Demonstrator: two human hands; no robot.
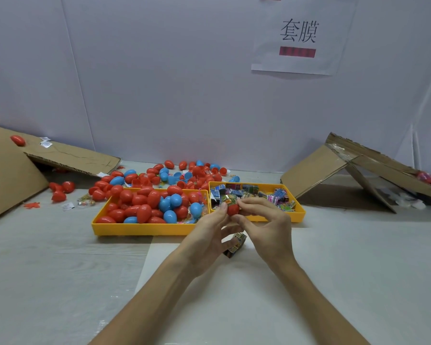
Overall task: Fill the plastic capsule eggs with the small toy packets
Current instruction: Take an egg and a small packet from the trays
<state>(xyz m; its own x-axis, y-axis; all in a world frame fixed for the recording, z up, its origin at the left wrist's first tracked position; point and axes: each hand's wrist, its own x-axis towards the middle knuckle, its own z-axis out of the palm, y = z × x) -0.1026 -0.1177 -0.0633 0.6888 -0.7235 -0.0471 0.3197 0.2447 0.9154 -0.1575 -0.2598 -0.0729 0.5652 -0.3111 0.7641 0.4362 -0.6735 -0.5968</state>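
Pinching red egg (233,209) btwn fingers (253,202)

Red plastic capsule eggs (144,212) and blue plastic capsule eggs (176,199) are gleaming, smooth and glossy, in a yellow plastic tray (139,229) that is showing a duller sheen. At right, small printed film packets (274,196) are glinting, crinkled. Brown corrugated cardboard sheets (8,175) are looking matt and rough-edged, the right one bearing shiny clear tape (339,148). The pale wood-grain counter (60,257) is carrying a matt white sheet (309,270).

Red egg half (233,209) upright — pkt (228,199) (greenish) poking out top.
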